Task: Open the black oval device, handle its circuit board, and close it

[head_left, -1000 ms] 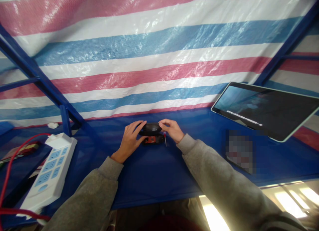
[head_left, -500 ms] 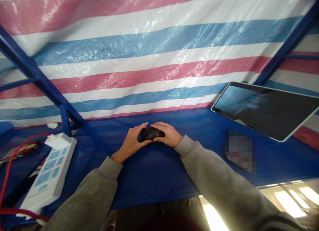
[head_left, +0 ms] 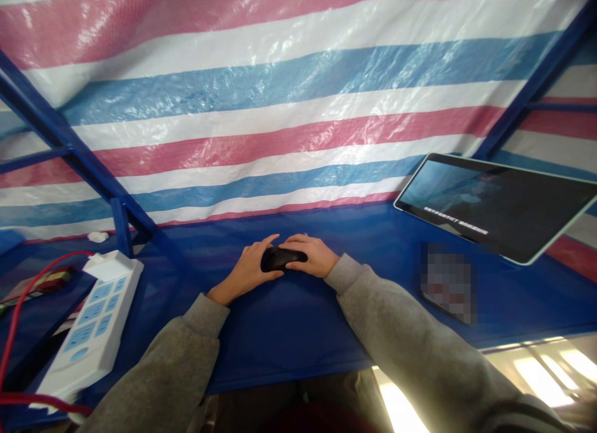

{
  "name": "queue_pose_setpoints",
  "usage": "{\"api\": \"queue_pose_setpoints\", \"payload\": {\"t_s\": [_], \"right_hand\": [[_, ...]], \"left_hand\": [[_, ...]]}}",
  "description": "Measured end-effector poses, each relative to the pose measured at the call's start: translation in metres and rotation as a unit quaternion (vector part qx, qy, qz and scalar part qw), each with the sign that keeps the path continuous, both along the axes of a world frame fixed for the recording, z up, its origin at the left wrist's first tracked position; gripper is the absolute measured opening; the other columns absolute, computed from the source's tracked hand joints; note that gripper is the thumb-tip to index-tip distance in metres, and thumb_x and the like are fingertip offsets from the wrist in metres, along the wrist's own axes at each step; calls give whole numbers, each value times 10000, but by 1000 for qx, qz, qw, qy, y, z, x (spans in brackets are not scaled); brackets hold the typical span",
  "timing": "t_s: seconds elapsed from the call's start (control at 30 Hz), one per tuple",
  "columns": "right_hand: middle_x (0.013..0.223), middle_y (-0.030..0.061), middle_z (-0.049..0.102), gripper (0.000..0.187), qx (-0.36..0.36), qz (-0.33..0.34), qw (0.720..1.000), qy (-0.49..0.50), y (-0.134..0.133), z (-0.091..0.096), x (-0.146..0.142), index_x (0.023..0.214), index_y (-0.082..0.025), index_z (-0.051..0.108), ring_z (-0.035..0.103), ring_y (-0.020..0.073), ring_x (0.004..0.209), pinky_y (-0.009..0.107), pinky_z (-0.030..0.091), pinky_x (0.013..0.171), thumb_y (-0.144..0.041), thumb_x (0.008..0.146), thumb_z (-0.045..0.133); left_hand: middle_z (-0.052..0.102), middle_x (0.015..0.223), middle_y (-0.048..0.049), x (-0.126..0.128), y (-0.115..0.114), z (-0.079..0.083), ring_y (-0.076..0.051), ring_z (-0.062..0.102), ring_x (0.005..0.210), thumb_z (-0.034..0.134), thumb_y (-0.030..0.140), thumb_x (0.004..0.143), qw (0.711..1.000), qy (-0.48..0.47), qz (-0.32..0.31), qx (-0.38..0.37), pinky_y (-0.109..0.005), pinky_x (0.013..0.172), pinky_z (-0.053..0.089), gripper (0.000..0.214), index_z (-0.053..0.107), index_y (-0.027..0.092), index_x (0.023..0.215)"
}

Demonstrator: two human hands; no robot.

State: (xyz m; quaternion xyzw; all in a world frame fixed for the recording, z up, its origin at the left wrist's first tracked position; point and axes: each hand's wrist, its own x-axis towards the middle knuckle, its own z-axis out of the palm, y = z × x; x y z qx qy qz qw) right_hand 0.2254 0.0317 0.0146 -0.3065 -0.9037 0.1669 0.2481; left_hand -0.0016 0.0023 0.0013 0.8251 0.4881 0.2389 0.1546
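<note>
A black computer mouse (head_left: 282, 258) is at the middle of the blue tabletop (head_left: 289, 333), between my two hands. My left hand (head_left: 249, 268) curves round its left end, thumb along the near side, index finger stretched out above the far side. Around the right end, my right hand (head_left: 311, 256) is closed, with fingers over the top and far side and thumb on the near side. The mouse looks slightly tilted. Whether it rests on the table or is just lifted, I cannot tell.
At the left lies a white power strip (head_left: 100, 324) with a plug and a red cable (head_left: 21, 302). A tablet-like screen (head_left: 504, 203) leans at the right, near a blurred-out object (head_left: 448, 284). Striped sheeting (head_left: 280, 128) and blue frame bars (head_left: 79, 147) stand behind.
The mouse has turned slightly between my hands. My left thumb and index finger have spread a little wider, and my right fingers have shifted. A line of light text now shows on the screen.
</note>
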Motion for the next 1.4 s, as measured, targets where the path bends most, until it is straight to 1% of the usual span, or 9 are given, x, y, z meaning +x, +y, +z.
{"api": "queue_pose_setpoints", "payload": {"t_s": [0.1,0.4,0.6,0.97,1.27,1.4], "right_hand": [[1241,106,600,478,-8,8,1000,-16,1,-1,0,1253,-208,594,607,246,1102,414,467,986,-353,806,679],[1232,112,594,473,-16,25,999,-18,2,-3,0,1249,-193,597,602,240,1099,408,461,988,-333,805,681],[1230,129,587,473,-20,31,999,-12,3,-5,-1,1249,-171,602,596,243,1099,404,454,993,-334,810,674],[1226,122,582,460,-22,38,999,-6,3,-8,-1,1258,-191,596,587,239,1104,410,451,994,-338,826,655],[1231,129,583,452,-14,36,999,-18,2,-7,-2,1255,-184,599,581,242,1117,417,450,1002,-319,827,657],[1239,140,583,456,-15,37,999,-19,2,-8,-2,1251,-161,602,579,247,1122,411,450,1004,-312,825,661]], "left_hand": [[583,1242,-88,0,0,-1,-292,537,1156,739,480,715,1000,-4,1,-6,-450,994,365,847,329,278,1429],[584,1231,-71,0,0,0,-284,539,1138,752,425,710,1000,-3,0,-11,-446,990,360,831,339,296,1419],[583,1233,-73,0,1,-1,-292,539,1137,746,441,712,1000,2,-1,-18,-447,976,370,820,349,297,1414],[580,1232,-76,0,0,0,-284,535,1140,746,431,720,1000,2,-6,-20,-448,982,367,803,354,297,1407],[588,1227,-78,1,-1,3,-288,540,1141,739,422,722,1000,-2,-5,-24,-448,987,375,778,375,284,1396],[590,1229,-75,1,-1,2,-287,544,1142,739,414,724,1000,-5,-9,-20,-442,987,377,775,378,284,1397]]}}
